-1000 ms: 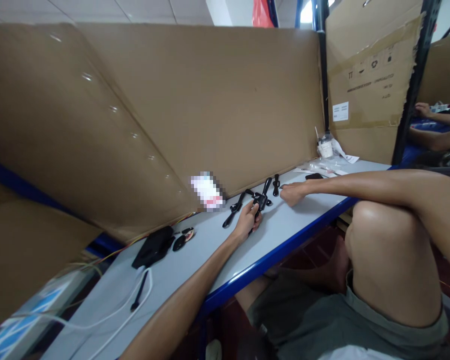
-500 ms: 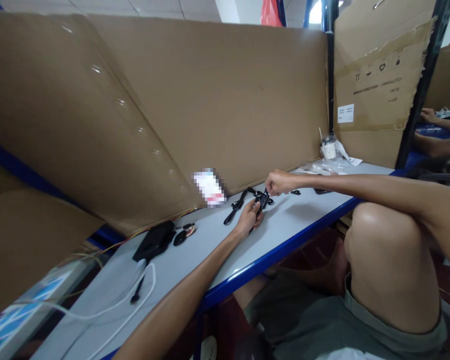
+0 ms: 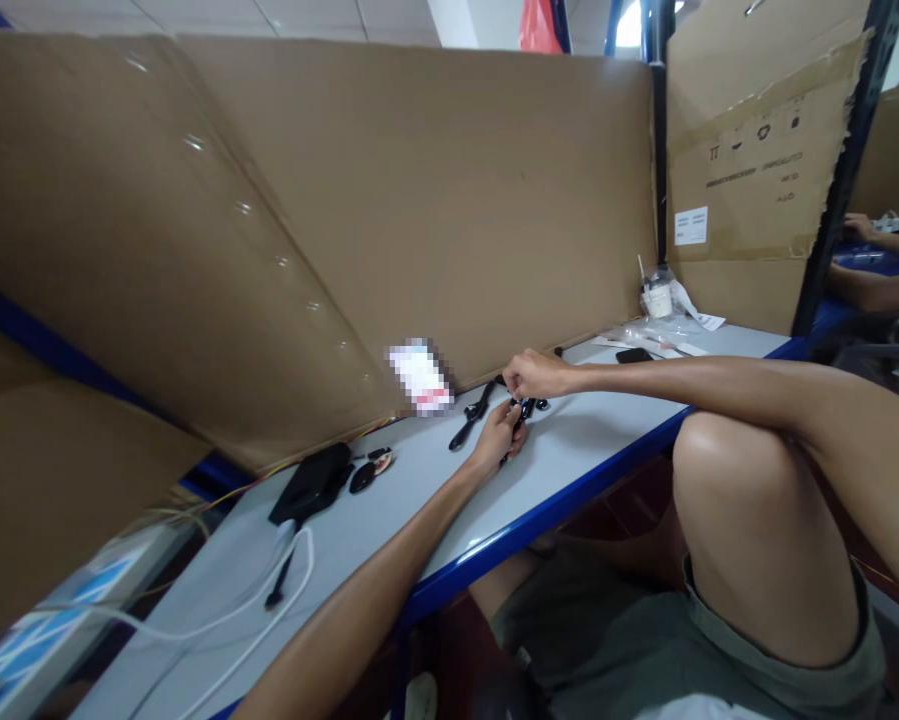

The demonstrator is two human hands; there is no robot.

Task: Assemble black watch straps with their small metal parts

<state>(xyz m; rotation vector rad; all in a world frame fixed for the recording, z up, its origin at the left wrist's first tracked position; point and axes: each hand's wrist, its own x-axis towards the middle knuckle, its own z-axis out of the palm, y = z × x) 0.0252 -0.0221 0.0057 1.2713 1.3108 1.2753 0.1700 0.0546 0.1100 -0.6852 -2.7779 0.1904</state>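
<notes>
A small black device (image 3: 527,411) is held in my left hand (image 3: 500,438), whose fingers are wrapped round it; its kind is too small to tell. Close above it is my right hand (image 3: 537,374), fingers pinched together at the device's upper end. Whatever lies between those fingertips is hidden. A black strap-like piece (image 3: 473,412) rests on the table (image 3: 599,415) just left of the device, and a small black part (image 3: 543,404) shows to its right.
A lit, blurred screen (image 3: 421,377) leans against the cardboard wall (image 3: 449,200). To the left lie a black box (image 3: 312,482), small round pieces (image 3: 363,477) and a white cable (image 3: 306,560). At the right are a dark flat object (image 3: 633,356) and a cup (image 3: 657,297). Another person's arm (image 3: 880,285) shows far right.
My right hand has moved left and slightly down, now partly covering the device's top. The dark flat object behind my right forearm has come into fuller view. My left hand stays nearly still.
</notes>
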